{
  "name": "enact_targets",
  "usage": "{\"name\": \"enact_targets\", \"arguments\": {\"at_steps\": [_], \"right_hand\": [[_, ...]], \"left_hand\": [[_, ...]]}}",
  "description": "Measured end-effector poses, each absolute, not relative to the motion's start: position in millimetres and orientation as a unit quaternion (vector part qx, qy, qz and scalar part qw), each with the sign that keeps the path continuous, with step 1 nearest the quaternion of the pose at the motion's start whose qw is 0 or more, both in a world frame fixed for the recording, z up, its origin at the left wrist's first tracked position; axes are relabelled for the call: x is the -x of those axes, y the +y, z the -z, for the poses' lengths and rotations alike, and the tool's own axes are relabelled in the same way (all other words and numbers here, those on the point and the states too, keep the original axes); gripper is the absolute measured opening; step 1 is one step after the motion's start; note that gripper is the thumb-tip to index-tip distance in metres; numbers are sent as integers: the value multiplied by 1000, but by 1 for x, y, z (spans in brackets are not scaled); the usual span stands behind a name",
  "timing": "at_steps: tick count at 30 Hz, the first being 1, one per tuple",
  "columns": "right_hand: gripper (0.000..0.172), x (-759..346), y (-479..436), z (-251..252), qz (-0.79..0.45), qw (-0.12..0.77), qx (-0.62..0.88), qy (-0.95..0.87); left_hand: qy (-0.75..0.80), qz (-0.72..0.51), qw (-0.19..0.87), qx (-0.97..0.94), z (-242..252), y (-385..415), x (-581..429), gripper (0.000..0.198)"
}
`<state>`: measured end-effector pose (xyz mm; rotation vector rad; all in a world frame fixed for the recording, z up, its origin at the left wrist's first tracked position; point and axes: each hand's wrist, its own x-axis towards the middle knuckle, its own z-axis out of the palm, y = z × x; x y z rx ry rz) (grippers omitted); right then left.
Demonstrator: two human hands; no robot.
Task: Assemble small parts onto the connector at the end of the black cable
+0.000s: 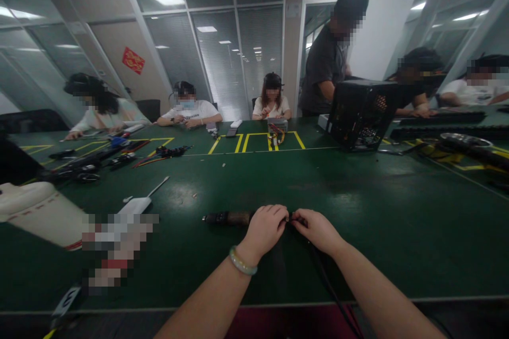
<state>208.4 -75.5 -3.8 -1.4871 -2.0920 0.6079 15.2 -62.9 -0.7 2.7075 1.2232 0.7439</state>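
Note:
A dark cylindrical tool (234,218) with a brown middle band and a metal tip at its left end lies on the green table (178,259). My left hand (267,228), with a bracelet at the wrist, is closed round the tool's right end. Just right of it, my right hand (316,229) pinches at the end of a black cable (328,280), which runs down over the table's front edge. Between the two sets of fingertips shows a small part, too small to make out.
At left stand a white cup (43,212) and a white power strip (135,206). Behind them lie dark cables (170,151). A black computer case (360,114) stands at back right. Several people are round the far side.

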Motion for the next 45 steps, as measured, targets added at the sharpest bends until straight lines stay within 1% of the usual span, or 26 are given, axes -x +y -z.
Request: {"name": "enact_targets", "arguments": {"at_steps": [5, 11, 15, 24, 27, 32, 38, 45], "right_hand": [[11, -210, -76, 4, -224, 245, 548, -768], [11, -210, -75, 2, -217, 240, 549, -771], [10, -210, -75, 4, -214, 242, 547, -772], [10, -210, -74, 6, -225, 248, 551, -764], [10, -209, -75, 5, -224, 250, 550, -765], [10, -210, -76, 3, -223, 246, 548, -768], [10, -211, -74, 6, -217, 247, 546, -770], [11, -211, -74, 9, -221, 251, 546, -768]], "left_hand": [[405, -245, 39, -880, 2, -63, -15, 10], [406, -242, 38, -880, -1, -64, -15, 18], [400, -235, 36, -885, -2, -64, -15, 12], [402, -243, 33, -882, 1, -63, -15, 7], [402, -240, 34, -883, 1, -63, -15, 7], [403, -245, 45, -881, 0, -63, -15, 15], [407, -253, 55, -876, 2, -63, -15, 11], [393, -271, 4, -879, -7, -66, -16, 8]]}}
